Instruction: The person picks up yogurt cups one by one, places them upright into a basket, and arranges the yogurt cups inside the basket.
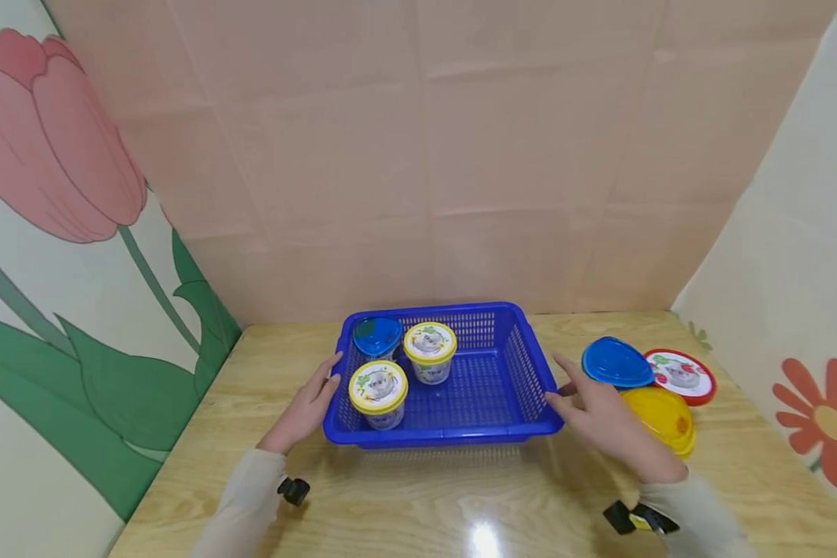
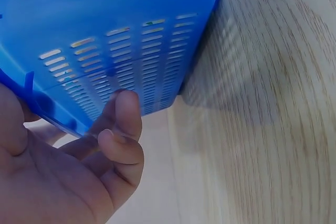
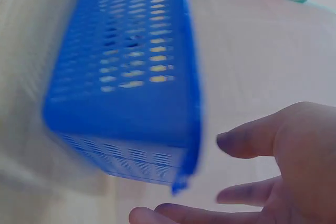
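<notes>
A blue plastic basket (image 1: 453,434) with slotted walls stands on the table in front of me. Inside, towards its left, are two tubs with yellow-rimmed lids, one near the front (image 1: 378,386) and one further back (image 1: 430,343), and a blue-lidded container (image 1: 377,336) in the back left corner. My left hand (image 1: 308,404) holds the basket's left rim, its fingers curled below the rim along the outer wall in the left wrist view. Beside the right rim is my right hand (image 1: 600,415), apart from the basket in the right wrist view, with thumb and fingers spread.
Right of the basket, partly behind my right hand, lie a blue-lidded container (image 1: 617,362), a red-rimmed round lid with a strawberry print (image 1: 680,376) and a yellow-lidded container (image 1: 663,417). The wooden table (image 1: 418,496) ends at a paper-covered wall behind and painted panels at the sides.
</notes>
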A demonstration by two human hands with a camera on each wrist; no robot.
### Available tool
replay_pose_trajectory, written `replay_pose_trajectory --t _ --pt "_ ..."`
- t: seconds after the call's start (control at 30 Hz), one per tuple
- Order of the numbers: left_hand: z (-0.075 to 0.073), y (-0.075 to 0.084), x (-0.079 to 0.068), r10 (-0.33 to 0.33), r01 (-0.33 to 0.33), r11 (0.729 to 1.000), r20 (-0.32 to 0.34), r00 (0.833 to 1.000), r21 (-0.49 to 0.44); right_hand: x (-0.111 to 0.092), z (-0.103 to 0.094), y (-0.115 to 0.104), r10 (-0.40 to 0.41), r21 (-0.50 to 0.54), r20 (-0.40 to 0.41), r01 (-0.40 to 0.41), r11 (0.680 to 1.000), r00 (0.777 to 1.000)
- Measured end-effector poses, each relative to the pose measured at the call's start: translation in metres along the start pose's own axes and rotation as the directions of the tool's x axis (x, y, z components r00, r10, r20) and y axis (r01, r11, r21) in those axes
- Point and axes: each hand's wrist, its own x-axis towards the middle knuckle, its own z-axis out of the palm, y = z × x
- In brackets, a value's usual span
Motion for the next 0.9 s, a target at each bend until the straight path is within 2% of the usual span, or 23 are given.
replay_pose_trajectory --t 0.2,0.4,0.6,0.73,0.9 --pt "-0.001 -0.001 0.001 0.011 -0.011 1.000 0.022 1.000 -0.018 -0.013 -0.029 -0.002 -0.057 -0.083 -0.152 0.045 0.996 0.987" --pt "-0.001 0.000 0.000 0.022 -0.021 0.999 0.027 0.999 -0.030 -0.020 -0.055 0.014 -0.011 -0.209 -0.242 -0.041 0.977 0.970" --pt "0.000 0.002 0.003 -0.002 0.003 0.999 0.017 1.000 -0.043 -0.024 -0.069 0.035 0.042 -0.258 -0.250 -0.108 0.960 0.967" --pt "0.001 0.000 0.003 -0.005 0.005 0.999 0.016 1.000 -0.043 -0.029 -0.071 0.047 0.101 -0.271 -0.216 -0.159 0.949 0.971" --pt "0.002 -0.002 0.001 0.001 0.000 0.999 0.010 1.000 -0.054 -0.035 -0.072 0.057 0.222 -0.315 -0.137 -0.255 0.914 0.965"
